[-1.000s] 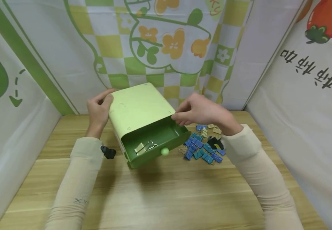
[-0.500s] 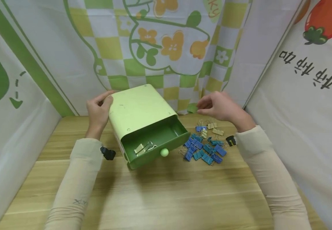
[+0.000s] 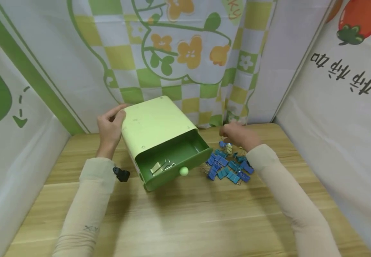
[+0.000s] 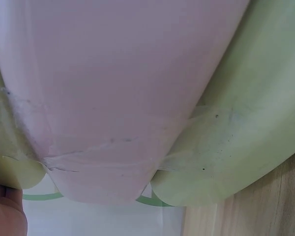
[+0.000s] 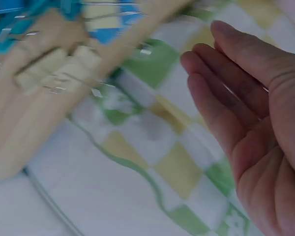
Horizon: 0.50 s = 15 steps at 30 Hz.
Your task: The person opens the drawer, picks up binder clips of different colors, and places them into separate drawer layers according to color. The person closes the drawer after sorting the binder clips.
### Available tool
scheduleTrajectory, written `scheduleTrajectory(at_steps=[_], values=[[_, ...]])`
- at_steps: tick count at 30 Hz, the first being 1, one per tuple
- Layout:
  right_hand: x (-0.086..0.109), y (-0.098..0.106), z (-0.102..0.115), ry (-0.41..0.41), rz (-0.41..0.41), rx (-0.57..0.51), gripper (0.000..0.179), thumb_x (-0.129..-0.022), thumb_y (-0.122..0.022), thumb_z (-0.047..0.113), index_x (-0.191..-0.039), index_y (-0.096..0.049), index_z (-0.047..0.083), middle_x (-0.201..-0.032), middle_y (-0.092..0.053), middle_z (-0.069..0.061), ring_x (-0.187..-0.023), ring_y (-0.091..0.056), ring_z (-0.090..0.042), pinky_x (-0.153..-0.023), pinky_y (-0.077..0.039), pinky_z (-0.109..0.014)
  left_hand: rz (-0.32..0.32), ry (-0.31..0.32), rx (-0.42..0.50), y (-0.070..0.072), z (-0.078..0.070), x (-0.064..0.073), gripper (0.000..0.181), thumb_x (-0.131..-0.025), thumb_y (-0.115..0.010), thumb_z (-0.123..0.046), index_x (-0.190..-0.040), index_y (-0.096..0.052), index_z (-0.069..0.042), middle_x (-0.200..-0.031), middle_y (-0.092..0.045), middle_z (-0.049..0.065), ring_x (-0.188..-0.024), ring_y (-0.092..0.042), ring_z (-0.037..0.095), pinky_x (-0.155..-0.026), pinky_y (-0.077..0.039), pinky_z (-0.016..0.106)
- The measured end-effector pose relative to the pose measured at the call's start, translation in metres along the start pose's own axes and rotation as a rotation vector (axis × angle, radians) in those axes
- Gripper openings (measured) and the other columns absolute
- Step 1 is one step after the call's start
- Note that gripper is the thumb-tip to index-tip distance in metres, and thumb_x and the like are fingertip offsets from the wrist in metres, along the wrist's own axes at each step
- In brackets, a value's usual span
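Gripping one green box [image 3: 158, 123]

Holding its left edge with the left hand [image 3: 109, 130], far back on the table [image 3: 179, 221]; showing one pulled-out drawer [image 3: 185, 151], one knob [image 3: 183, 171], one yellow clip [image 3: 157, 167] inside, bare floor rightward. Poising the empty, loosely bent right hand [image 3: 241, 135] by the far edge of a clip pile [image 3: 221, 161], too overlapped to count.

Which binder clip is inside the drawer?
The pale yellow clip near the left end of the drawer; the other visible clips lie outside it, on the table.
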State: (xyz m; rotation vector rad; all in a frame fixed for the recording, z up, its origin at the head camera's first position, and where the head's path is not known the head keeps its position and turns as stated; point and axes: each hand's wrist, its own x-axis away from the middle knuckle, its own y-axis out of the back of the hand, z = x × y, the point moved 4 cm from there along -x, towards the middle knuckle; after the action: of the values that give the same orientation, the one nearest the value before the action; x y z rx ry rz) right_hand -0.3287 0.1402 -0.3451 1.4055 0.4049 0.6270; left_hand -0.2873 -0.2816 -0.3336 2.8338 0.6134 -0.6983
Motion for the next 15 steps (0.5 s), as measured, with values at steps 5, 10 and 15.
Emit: scheduleTrajectory(at_steps=[5, 10, 15], values=[[-0.004, -0.027, -0.014, -0.005, 0.01, 0.048, 0.017, -0.09, -0.081, 0.002, -0.107, -0.079, 0.0, -0.103, -0.079, -0.015, -0.089, -0.074, -0.026, -0.08, -0.063, -0.04, 0.006, 0.016, -0.003, -0.001, 0.004, 0.001, 0.033, -0.101, -0.06, -0.016, -0.124, -0.077, 0.001, -0.063, -0.065, -0.019, -0.049, -0.049, -0.001, -0.047, -0.041, 0.015], [-0.007, -0.046, -0.022, 0.005, -0.015, 0.036, 0.011, -0.086, -0.084, 0.002, -0.096, -0.08, 0.0, -0.09, -0.079, -0.011, -0.075, -0.071, -0.02, -0.072, -0.062, -0.034, 0.002, 0.018, -0.008, -0.001, 0.004, 0.002, 0.033, -0.101, -0.059, -0.015, -0.124, -0.077, 0.0, -0.061, -0.063, -0.019, -0.048, -0.047, -0.001, -0.047, -0.04, 0.015], [-0.01, -0.05, -0.024, -0.017, -0.032, 0.036, 0.008, -0.088, -0.085, 0.007, -0.088, -0.079, 0.001, -0.081, -0.077, -0.009, -0.065, -0.064, -0.016, -0.063, -0.056, -0.031, 0.0, 0.004, 0.007, 0.001, 0.002, 0.0, 0.031, -0.102, -0.062, -0.019, -0.124, -0.078, -0.003, -0.068, -0.069, -0.017, -0.05, -0.051, 0.0, -0.047, -0.043, 0.015]])
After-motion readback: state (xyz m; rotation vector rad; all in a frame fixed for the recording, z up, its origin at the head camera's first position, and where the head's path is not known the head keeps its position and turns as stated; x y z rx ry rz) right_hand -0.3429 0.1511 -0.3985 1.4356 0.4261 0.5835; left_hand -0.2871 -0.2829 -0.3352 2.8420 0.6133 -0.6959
